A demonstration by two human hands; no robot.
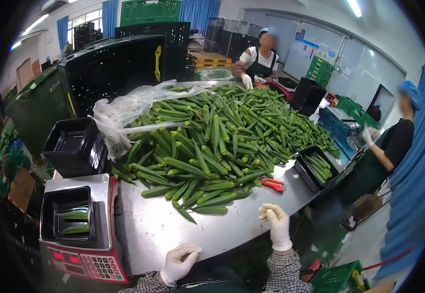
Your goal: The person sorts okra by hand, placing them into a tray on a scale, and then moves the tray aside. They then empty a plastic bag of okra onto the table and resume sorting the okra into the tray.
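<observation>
My left hand (179,263), in a white glove, is at the table's near edge, its fingers curled together; what they hold, if anything, is too small to name. Raised off the table's front edge, my right hand (275,225), also gloved, has bent fingers pressed together, with nothing I can make out in them. A large heap of okra (212,146) covers much of the metal table (159,244). Beside the heap lies a red cutter (273,184). At left, a black tray (67,195) with two okra pods rests on a red scale (88,261).
Stacked black trays (73,146) stand behind the scale, near a clear plastic bag (119,115). A black tray of okra (317,168) sits at the right edge. One person (264,61) works across the table, another (393,136) at the right. A green crate (337,278) is at lower right.
</observation>
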